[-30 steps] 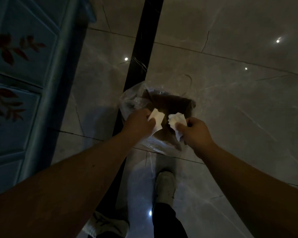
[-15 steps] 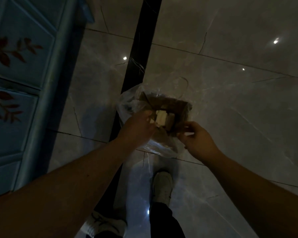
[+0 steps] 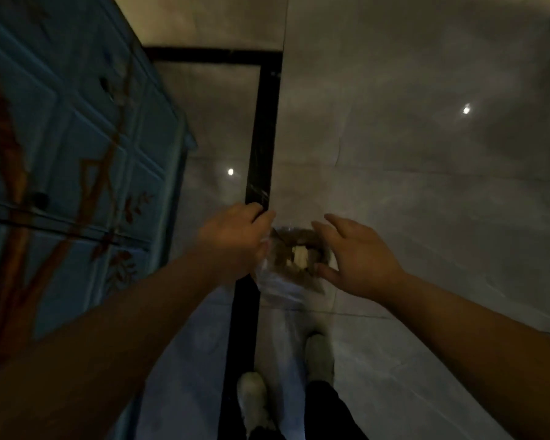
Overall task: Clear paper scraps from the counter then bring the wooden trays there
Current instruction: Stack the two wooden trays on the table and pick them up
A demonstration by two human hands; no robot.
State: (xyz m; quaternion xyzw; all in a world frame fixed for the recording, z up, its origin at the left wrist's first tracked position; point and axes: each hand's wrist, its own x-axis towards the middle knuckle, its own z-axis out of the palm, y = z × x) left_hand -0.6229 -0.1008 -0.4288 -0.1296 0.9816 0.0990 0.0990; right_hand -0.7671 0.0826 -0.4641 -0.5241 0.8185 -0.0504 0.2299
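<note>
Paper scraps (image 3: 300, 257) in bin, ungripped

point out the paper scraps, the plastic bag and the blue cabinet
paper scraps (image 3: 300, 258), head view, on the pale piece inside the bin
plastic bag (image 3: 275, 285), head view, on the clear near side below the rim
blue cabinet (image 3: 77, 160), head view, on a painted door panel

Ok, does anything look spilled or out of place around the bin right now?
Nothing stands out. The pale paper scraps lie inside the plastic-lined bin, none visible on the floor around it. The left hand and right hand look empty, though the picture is dim and blurred.
</note>
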